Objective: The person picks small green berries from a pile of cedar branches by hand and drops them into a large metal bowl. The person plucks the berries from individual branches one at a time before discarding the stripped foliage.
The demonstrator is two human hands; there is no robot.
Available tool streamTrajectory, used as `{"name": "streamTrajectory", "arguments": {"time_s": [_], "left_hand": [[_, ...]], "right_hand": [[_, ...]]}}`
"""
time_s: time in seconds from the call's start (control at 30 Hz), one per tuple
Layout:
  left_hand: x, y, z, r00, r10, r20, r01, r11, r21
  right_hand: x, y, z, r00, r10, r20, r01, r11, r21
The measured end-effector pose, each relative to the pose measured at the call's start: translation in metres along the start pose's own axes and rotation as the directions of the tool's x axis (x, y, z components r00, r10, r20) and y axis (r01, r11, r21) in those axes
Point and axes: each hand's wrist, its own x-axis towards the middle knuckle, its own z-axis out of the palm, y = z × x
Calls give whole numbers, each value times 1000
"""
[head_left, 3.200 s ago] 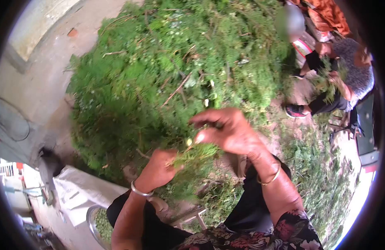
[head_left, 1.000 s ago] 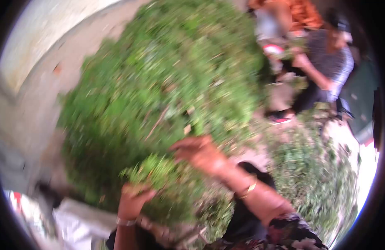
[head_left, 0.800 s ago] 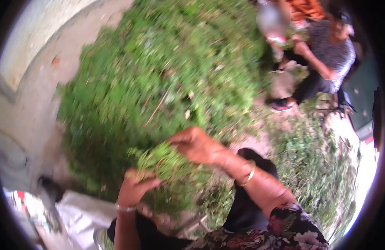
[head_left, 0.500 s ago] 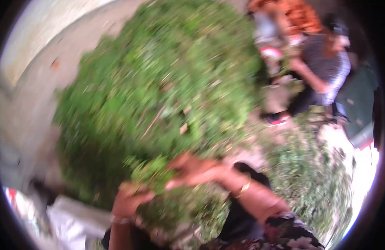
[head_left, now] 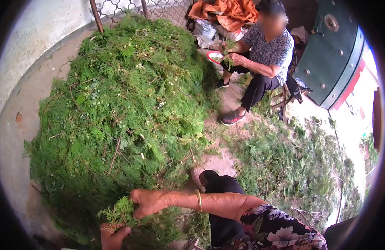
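A small green conifer sprig (head_left: 120, 211) with flat, feathery leaves is held between my two hands at the near edge of a big leafy pile (head_left: 130, 100). My right hand (head_left: 148, 203), with a gold bangle on its wrist, is closed on the sprig's right side; its fingertips are partly hidden. Below the sprig, my left hand (head_left: 113, 238) pinches its lower end with thumb and fingers, near the bottom of the view. The pile shows thin brown twigs and small pale cones among the leaves.
Across the pile a seated co-worker (head_left: 267, 54) holds greenery near a red-rimmed basin (head_left: 214, 57). Cut sprigs (head_left: 288, 166) cover the floor on my right. Orange sacks (head_left: 232, 14) lie at the back, a green metal door (head_left: 325, 54) at right, a pale wall (head_left: 38, 33) at left.
The view has swung and steadied, so the pile sits further left and the co-worker shows more fully. My hands appear lower and further left, still with greenery between them.
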Motion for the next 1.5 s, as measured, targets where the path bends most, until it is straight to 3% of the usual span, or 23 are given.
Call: {"name": "streamTrajectory", "arguments": {"time_s": [0.03,0.1,0.13,0.17,0.23,0.27,0.33,0.37,0.43,0.57,0.63,0.77,0.83,0.97,1.03,1.07,1.13,1.27,1.47,1.5], "left_hand": [[0,9,2,999,-20,-38,20,1000,12],[0,19,7,993,26,-117,-25,1000,16],[0,21,7,978,73,-197,-68,997,30],[-3,15,3,978,71,-198,-67,997,27],[-6,-2,-7,987,57,-150,-34,988,151],[-7,-1,-7,987,61,-146,-40,989,145],[-10,3,-9,982,-8,-187,6,1000,-15],[-7,-14,-7,983,-9,-184,7,1000,-16],[1,-66,-4,812,-354,-465,220,922,-317],[7,-55,-1,855,-296,-426,172,937,-305],[6,4,6,954,-67,-293,26,990,-141],[18,-5,19,937,-150,-315,54,955,-293],[21,5,28,896,-283,-343,108,887,-450],[25,5,37,907,-284,-311,133,894,-428],[27,-18,37,924,140,-357,-154,988,-12],[30,-25,33,924,139,-356,-153,988,-11],[35,-37,25,965,166,-205,-187,978,-87],[34,-7,31,969,54,-243,-90,986,-141],[34,-2,34,942,27,-336,-116,961,-250],[34,-10,31,942,104,-320,-169,968,-184]], "right_hand": [[3,3,-1,1000,4,1,-4,1000,-4],[8,8,-1,990,7,-144,-19,997,-78],[10,15,1,980,-45,-192,54,998,45],[11,13,-5,981,-43,-190,52,998,44],[10,4,-31,876,157,-456,-10,951,309],[8,0,-39,873,159,-460,-14,953,303],[6,-5,-47,845,362,-394,55,674,737],[6,-4,-46,843,365,-395,54,673,737],[7,0,-44,791,482,-376,13,602,799],[7,1,-41,790,468,-397,20,627,779],[4,3,-38,834,431,-344,-64,696,715],[2,4,-31,890,332,-312,-65,770,634],[-2,-2,-33,883,334,-329,-39,751,659],[-7,-6,-38,877,352,-327,-34,725,688],[-5,0,-38,885,368,-285,3,608,794],[-5,1,-38,885,368,-285,3,607,795],[-5,1,-39,878,395,-271,48,491,870],[-2,1,-38,844,456,-281,45,463,885],[-3,5,-36,853,399,-337,24,615,788],[-2,5,-35,851,395,-345,28,623,782]]}}
